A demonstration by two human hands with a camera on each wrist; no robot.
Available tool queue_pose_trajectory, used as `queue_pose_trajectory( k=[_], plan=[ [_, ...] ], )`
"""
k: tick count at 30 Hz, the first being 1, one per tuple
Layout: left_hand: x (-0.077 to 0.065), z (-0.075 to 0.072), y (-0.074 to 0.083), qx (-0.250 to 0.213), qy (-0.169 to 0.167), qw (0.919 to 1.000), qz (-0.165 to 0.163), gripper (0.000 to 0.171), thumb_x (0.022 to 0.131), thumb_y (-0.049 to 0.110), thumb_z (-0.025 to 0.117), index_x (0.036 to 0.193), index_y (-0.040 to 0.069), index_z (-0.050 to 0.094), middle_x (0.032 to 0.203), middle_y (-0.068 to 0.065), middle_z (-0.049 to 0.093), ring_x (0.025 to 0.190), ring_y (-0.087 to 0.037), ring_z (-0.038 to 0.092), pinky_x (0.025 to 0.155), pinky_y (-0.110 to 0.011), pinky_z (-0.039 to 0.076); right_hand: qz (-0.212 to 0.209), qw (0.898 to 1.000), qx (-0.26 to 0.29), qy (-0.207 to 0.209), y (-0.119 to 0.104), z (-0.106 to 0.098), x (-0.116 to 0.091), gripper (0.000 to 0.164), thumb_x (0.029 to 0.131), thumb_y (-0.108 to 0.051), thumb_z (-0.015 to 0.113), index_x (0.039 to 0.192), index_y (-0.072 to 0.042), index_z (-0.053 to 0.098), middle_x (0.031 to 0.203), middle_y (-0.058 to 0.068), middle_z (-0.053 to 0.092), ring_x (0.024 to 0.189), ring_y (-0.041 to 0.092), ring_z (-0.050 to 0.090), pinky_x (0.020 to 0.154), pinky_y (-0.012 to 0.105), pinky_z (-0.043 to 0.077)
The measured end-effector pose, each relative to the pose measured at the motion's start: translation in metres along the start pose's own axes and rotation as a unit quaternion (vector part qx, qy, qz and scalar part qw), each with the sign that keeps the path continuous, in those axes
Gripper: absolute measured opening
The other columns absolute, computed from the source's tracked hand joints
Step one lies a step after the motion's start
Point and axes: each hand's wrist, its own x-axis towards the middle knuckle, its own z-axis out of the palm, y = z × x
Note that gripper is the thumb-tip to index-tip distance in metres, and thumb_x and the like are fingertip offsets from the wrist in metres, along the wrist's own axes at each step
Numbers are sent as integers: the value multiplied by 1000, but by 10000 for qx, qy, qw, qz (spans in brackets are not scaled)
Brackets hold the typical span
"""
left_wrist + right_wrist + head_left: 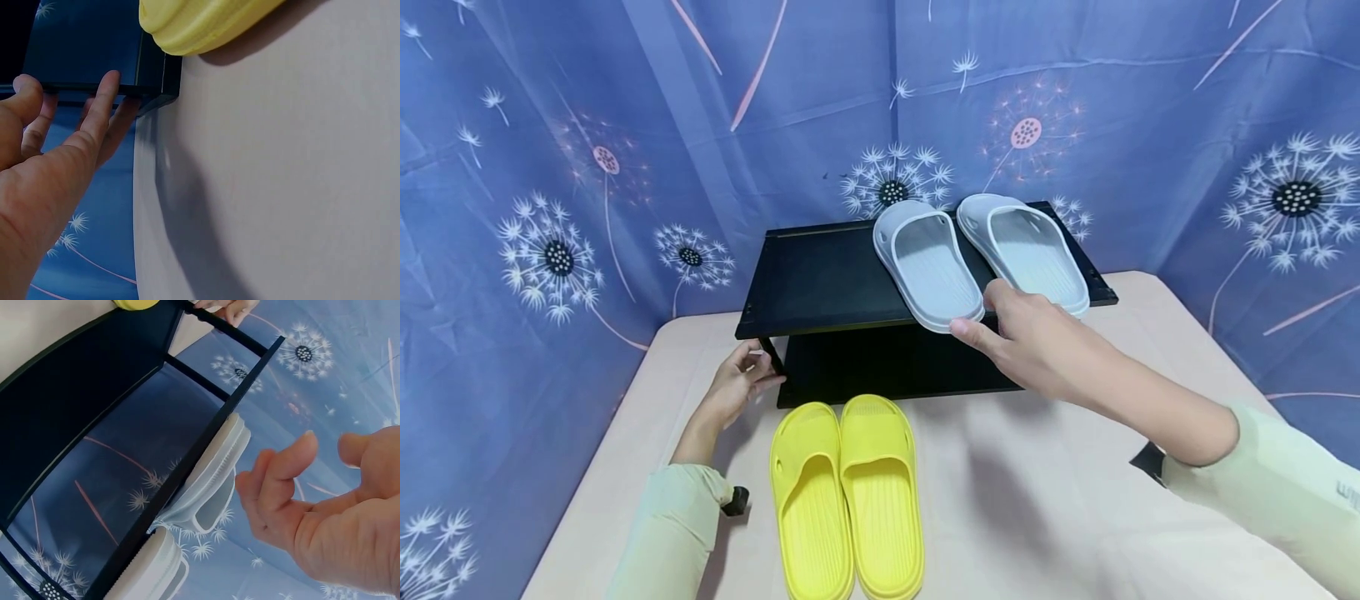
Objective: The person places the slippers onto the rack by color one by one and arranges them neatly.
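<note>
In the head view, my left hand (741, 387) is at the left post of a black two-tier shoe rack (820, 279). Its fingers (100, 109), mostly straight, rest against that post in the left wrist view. My right hand (1037, 342) hovers by the heels of two pale grey clogs (932, 271) on the top shelf. The right wrist view shows a gap between thumb and fingers, with nothing held. Both clogs lie side by side, toes to the back, heels at the shelf's front edge.
A pair of yellow slippers (880, 500) lies in front of the rack, toes toward it. The pale tabletop (970, 517) carries everything. A blue dandelion-print curtain (820, 108) hangs behind and at both sides.
</note>
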Motion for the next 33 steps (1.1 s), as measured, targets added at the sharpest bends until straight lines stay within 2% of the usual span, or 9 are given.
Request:
queue_pose_trajectory(
  k=[7,15,23,28,33],
  plan=[
    [0,0,0,-78,-11,10000,48,19,97,23,54,107,10,44,100,-10,38,92,-21,57,96,-44,50,-269,9986,302,337,5,6,-14,42,96,-54,49,94,-12,54,64,1,46,57,15,45,54,30,39],
    [0,0,0,-78,-7,10000,24,19,98,22,53,108,10,44,102,-10,37,94,-23,57,95,-42,52,-408,9963,501,559,15,12,-27,36,97,-47,53,95,-12,59,69,-2,53,61,13,49,58,29,43],
    [0,0,0,-130,2,9999,19,19,97,22,54,108,10,45,100,-9,38,94,-22,58,97,-45,50,-435,9962,585,466,32,17,-35,25,95,-37,60,84,-15,61,69,-7,58,62,10,53,57,26,46],
    [-1,1,0,-172,16,9999,-4,17,97,22,55,107,11,45,99,-9,38,93,-22,57,97,-45,50,-463,9970,535,321,46,23,-41,19,94,-33,63,88,-15,63,72,-9,60,66,9,54,59,25,47],
    [-3,2,2,-126,32,9999,-21,18,97,21,54,109,10,45,100,-9,38,95,-23,58,97,-44,50,-442,9972,567,214,63,27,-42,20,94,-31,64,96,-11,65,79,-7,62,72,8,57,63,27,49]
  ],
)
